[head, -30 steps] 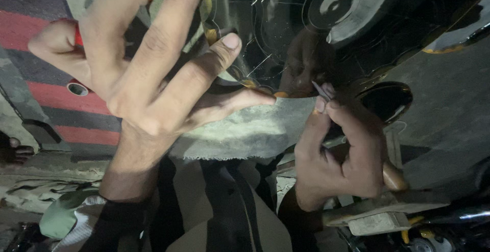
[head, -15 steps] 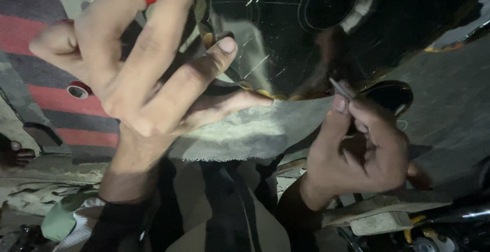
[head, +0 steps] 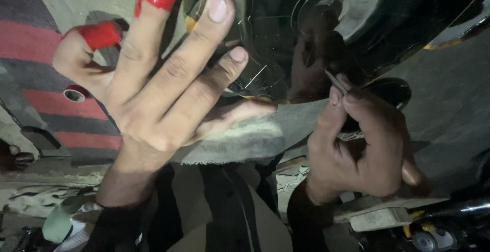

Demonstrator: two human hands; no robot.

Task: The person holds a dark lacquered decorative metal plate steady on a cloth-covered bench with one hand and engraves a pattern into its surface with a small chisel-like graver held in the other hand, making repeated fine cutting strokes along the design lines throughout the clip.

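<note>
The left hand (head: 153, 104) lies spread, fingers wide, steadying the glossy black bowl (head: 316, 22) over the grey cloth (head: 255, 134) — best kept flat and firm. The right hand (head: 362, 150), its grip pinched on a thin metal tool (head: 334, 81), should work lightly at the bowl's lower rim.

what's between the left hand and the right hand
In the head view, a stretch of grey cloth under the glossy black panel spans the gap between the left hand and the right hand, which pinches a thin tool.
</note>
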